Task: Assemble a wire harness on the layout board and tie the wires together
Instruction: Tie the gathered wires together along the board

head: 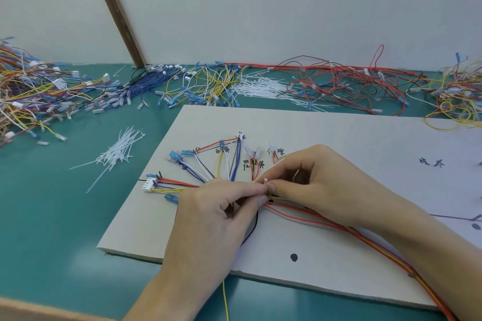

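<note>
A white layout board [339, 138] with handwritten labels lies on the green table. Coloured wires [229, 164] fan out across it from a gathered point, ending in blue terminals and a white connector [149, 185]. At that gathered point my left hand [216, 219] and my right hand [318, 182] meet fingertip to fingertip. Both pinch a white cable tie [264, 182] wrapped at the wire bundle; its small head shows between the fingers. Red and yellow wires [339, 224] trail from under my right hand toward the lower right.
A loose pile of white cable ties [117, 154] lies left of the board. More ties [263, 87] and heaps of blue, yellow and red wires [339, 78] line the back of the table. A large tangled wire heap [28, 86] sits far left. A wall stands behind.
</note>
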Available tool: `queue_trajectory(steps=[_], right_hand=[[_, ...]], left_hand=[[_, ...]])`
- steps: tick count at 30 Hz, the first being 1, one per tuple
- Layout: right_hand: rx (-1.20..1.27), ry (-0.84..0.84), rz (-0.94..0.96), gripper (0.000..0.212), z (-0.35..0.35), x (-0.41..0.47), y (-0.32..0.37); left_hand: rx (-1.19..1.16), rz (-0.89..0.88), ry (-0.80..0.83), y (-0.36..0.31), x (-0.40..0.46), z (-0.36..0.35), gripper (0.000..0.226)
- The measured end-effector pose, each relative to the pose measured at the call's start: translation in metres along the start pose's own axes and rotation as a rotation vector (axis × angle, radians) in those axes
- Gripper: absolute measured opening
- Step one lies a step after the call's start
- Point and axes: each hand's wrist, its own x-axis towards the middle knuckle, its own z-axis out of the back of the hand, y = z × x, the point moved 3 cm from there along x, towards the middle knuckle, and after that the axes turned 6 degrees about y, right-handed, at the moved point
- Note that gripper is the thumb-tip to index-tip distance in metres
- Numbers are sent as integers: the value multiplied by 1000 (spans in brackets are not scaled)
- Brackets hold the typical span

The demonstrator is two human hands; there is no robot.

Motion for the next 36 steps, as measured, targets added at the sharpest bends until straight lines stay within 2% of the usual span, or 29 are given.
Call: queue_trajectory(steps=[6,12,18,26,30,36], right_hand=[[-32,25,17,13,-1,-2,4],[80,64,-10,25,-1,2,4],[227,35,-63,10,1,5,-2],[219,46,-48,5,1,4,0],[183,46,-47,16,3,4,2],[220,-28,-63,15,3,4,1]], left_hand=[[-24,39,8,0,-1,1,15],[-92,93,26,-1,-1,0,18],[-100,165,35,-1,3,-1,18],[-95,212,63,-5,9,-2,13],[-81,226,69,-8,11,-5,8],[-95,270,103,-10,13,-5,6]])
